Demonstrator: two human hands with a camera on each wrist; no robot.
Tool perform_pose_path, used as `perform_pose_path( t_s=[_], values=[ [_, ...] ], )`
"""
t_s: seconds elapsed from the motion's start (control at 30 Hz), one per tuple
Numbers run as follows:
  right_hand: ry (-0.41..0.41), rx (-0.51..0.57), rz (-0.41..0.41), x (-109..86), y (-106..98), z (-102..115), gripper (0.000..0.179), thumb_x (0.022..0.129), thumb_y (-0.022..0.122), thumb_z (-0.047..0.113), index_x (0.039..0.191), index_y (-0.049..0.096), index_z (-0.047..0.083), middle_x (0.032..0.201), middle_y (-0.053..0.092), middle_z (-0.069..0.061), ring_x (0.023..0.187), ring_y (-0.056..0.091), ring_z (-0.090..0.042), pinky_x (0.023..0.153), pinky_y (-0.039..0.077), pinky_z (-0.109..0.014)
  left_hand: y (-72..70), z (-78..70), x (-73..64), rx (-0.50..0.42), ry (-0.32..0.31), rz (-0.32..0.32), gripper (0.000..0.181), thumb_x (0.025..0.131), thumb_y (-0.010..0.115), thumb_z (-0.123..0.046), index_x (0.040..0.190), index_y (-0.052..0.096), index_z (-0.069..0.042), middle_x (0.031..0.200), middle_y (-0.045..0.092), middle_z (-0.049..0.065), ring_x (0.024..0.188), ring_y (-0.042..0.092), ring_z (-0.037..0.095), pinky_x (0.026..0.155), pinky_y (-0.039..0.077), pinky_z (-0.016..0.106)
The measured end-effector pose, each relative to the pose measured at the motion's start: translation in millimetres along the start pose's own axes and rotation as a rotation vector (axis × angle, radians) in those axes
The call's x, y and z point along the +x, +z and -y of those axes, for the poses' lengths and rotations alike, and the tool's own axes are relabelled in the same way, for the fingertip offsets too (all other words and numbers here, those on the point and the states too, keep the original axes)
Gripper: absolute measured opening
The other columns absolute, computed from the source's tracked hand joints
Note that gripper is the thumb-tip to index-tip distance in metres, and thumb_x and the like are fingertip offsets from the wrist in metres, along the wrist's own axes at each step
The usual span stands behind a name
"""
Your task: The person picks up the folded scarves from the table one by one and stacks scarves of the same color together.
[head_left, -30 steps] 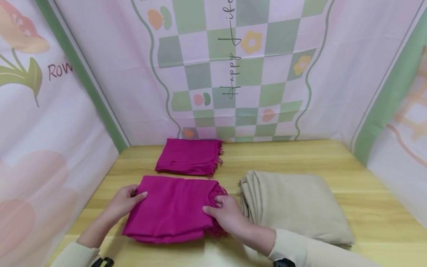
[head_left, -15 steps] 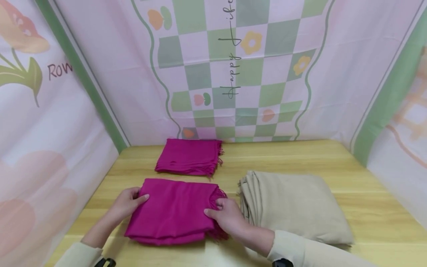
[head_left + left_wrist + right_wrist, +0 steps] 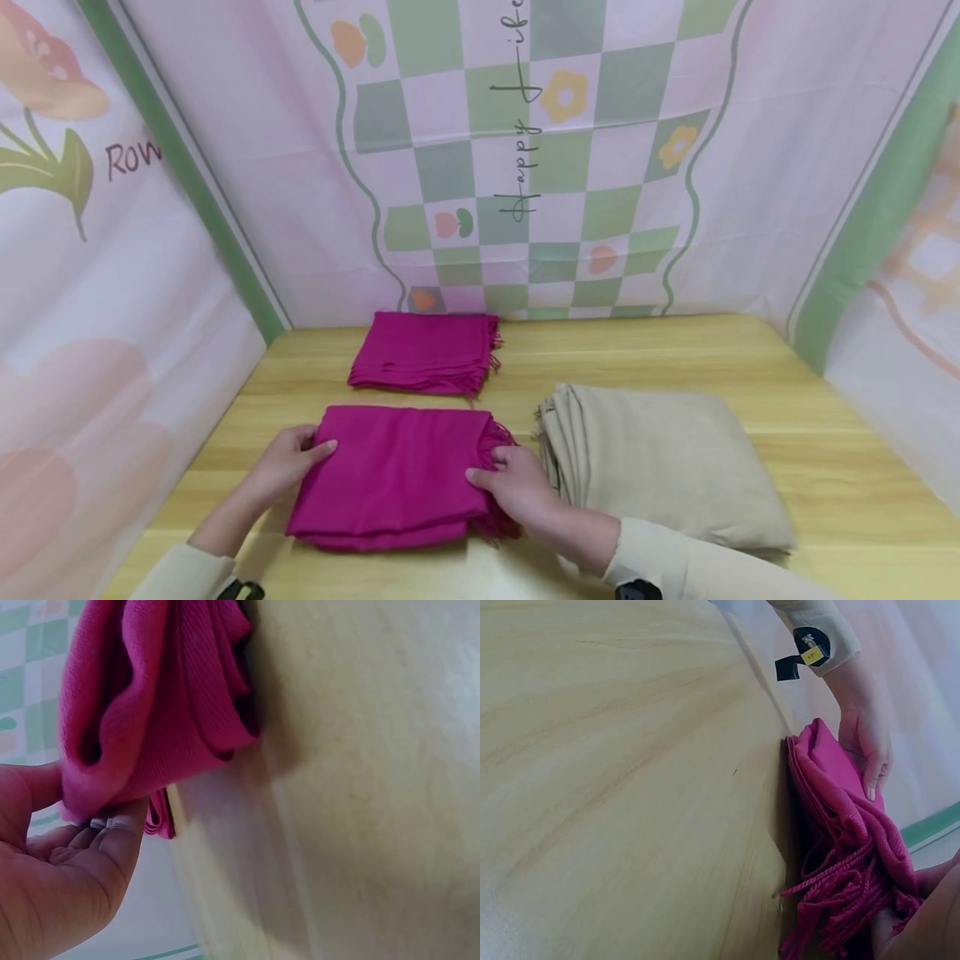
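The left hand [image 3: 288, 457] pinches the left edge of the near pink cloth [image 3: 397, 475]; the right hand [image 3: 521, 483] grips its fringed right edge. The folded cloth is at the table's [image 3: 622, 350] front left. A narrow strip of wood separates its back edge from the far pink cloth [image 3: 423, 350], which lies by the table's back edge. The right hand fills most of the gap to the beige cloth [image 3: 667, 467], behind which a broader stretch of wood shows.

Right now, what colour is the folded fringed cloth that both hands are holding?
The folded fringed cloth is plain deep magenta, best seen in the head view.
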State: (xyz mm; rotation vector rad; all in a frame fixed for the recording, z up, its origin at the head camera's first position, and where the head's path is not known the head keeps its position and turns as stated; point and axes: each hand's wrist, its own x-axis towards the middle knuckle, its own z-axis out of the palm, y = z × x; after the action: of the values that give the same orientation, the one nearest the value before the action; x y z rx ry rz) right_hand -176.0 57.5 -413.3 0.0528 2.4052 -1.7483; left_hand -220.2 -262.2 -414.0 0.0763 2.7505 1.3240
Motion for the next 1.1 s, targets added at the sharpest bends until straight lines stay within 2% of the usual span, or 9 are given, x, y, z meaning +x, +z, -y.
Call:
perform_pose_path(
  t_s=[0.17, 0.27, 0.4, 0.5, 0.63, 0.73, 0.9, 1.0, 1.1],
  values=[
    [0.019, -0.023, -0.011, 2.9, -1.5, -3.2, 0.041, 0.085, 0.074, 0.011, 0.115, 0.060, -0.013, 0.102, 0.068, -0.015, 0.091, 0.064, -0.024, 0.085, 0.052, -0.043, 0.1, 4.7, 1.7, -0.027, -0.021, 0.036, 0.035, 0.098, 0.058, -0.012, 0.119, 0.057, 0.016, 0.090, 0.064, 0.007, 0.080, 0.057, 0.017, 0.070, 0.049, 0.032],
    [0.018, -0.027, 0.004, 2.1, -2.9, -5.0, 0.034, 0.085, 0.073, 0.010, 0.110, 0.063, -0.012, 0.095, 0.068, -0.012, 0.086, 0.064, -0.022, 0.080, 0.054, -0.040, 0.2, 5.9, 2.4, -0.025, -0.041, 0.048, 0.037, 0.097, 0.058, -0.012, 0.120, 0.055, 0.017, 0.091, 0.064, 0.009, 0.081, 0.058, 0.018, 0.072, 0.049, 0.032],
    [0.015, -0.008, 0.035, -0.6, -3.7, -7.5, 0.023, 0.087, 0.070, 0.008, 0.102, 0.066, -0.009, 0.081, 0.066, -0.006, 0.070, 0.062, -0.015, 0.067, 0.054, -0.032, 0.2, 8.0, 3.0, -0.020, -0.067, 0.066, 0.041, 0.098, 0.058, -0.013, 0.123, 0.052, 0.019, 0.095, 0.065, 0.011, 0.084, 0.059, 0.019, 0.073, 0.050, 0.033],
    [0.012, -0.009, 0.040, -2.0, -4.0, -9.1, 0.021, 0.087, 0.069, 0.008, 0.100, 0.065, -0.008, 0.079, 0.065, -0.005, 0.067, 0.062, -0.014, 0.065, 0.054, -0.031, 0.4, 9.8, 4.1, -0.040, -0.088, 0.080, 0.044, 0.098, 0.057, -0.014, 0.125, 0.049, 0.019, 0.096, 0.065, 0.012, 0.084, 0.060, 0.019, 0.073, 0.052, 0.033],
    [0.018, -0.040, 0.029, -2.4, -4.3, -9.7, 0.030, 0.087, 0.070, 0.009, 0.107, 0.062, -0.012, 0.089, 0.067, -0.010, 0.079, 0.063, -0.019, 0.077, 0.054, -0.038, 0.0, 11.4, 5.0, -0.055, -0.120, 0.093, 0.046, 0.099, 0.056, -0.015, 0.127, 0.047, 0.019, 0.095, 0.064, 0.011, 0.081, 0.061, 0.018, 0.071, 0.054, 0.034],
    [0.038, -0.062, 0.014, -2.4, -4.3, -9.7, 0.042, 0.086, 0.071, 0.009, 0.116, 0.057, -0.016, 0.104, 0.065, -0.020, 0.095, 0.062, -0.029, 0.089, 0.050, -0.047, -0.5, 12.6, 5.1, -0.048, -0.132, 0.099, 0.046, 0.099, 0.056, -0.016, 0.127, 0.048, 0.019, 0.093, 0.063, 0.010, 0.079, 0.060, 0.018, 0.069, 0.053, 0.034],
    [0.088, -0.063, 0.006, -1.8, -4.3, -10.9, 0.052, 0.086, 0.071, 0.009, 0.125, 0.049, -0.019, 0.125, 0.053, -0.034, 0.119, 0.049, -0.046, 0.098, 0.040, -0.056, -0.7, 15.2, 5.2, -0.070, -0.135, 0.113, 0.039, 0.099, 0.057, -0.016, 0.121, 0.054, 0.016, 0.088, 0.061, 0.008, 0.076, 0.058, 0.018, 0.067, 0.051, 0.034],
    [0.112, -0.042, 0.016, -1.1, -4.4, -12.2, 0.053, 0.087, 0.070, 0.009, 0.125, 0.048, -0.020, 0.126, 0.052, -0.034, 0.121, 0.047, -0.047, 0.099, 0.039, -0.057, -0.8, 16.9, 5.4, -0.084, -0.128, 0.117, 0.033, 0.098, 0.057, -0.015, 0.115, 0.058, 0.013, 0.085, 0.060, 0.008, 0.074, 0.058, 0.018, 0.065, 0.051, 0.033],
    [0.140, -0.014, 0.028, -0.8, -4.7, -13.6, 0.050, 0.088, 0.069, 0.009, 0.124, 0.049, -0.019, 0.118, 0.058, -0.028, 0.113, 0.054, -0.041, 0.096, 0.043, -0.054, -0.9, 18.5, 5.9, -0.083, -0.113, 0.122, 0.032, 0.098, 0.057, -0.016, 0.113, 0.059, 0.013, 0.083, 0.060, 0.007, 0.073, 0.057, 0.018, 0.065, 0.050, 0.032]
  ],
)
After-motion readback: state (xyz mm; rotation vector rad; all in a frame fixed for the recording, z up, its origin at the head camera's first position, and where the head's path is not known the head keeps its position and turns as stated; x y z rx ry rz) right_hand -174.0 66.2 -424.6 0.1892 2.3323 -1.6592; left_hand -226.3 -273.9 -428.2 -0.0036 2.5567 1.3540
